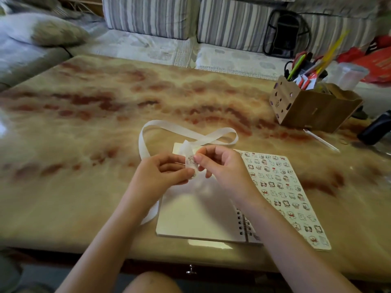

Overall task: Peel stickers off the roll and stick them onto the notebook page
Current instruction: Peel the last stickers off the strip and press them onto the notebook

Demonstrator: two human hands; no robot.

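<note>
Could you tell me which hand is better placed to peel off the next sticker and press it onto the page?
The right hand: its fingers pinch the sticker on the strip, which the left hand grips above the notebook.

Open tabletop [74, 134] left, looped strip [142, 144] ahead, pen box [306, 108] far right

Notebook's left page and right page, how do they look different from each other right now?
The left page is blank cream paper, while the right page is filled with rows of small cartoon stickers. The sticker strip being peeled hangs over the left page, not over the right page. Both pages lie flat on the marbled table and are joined by the same spiral binding.
</note>
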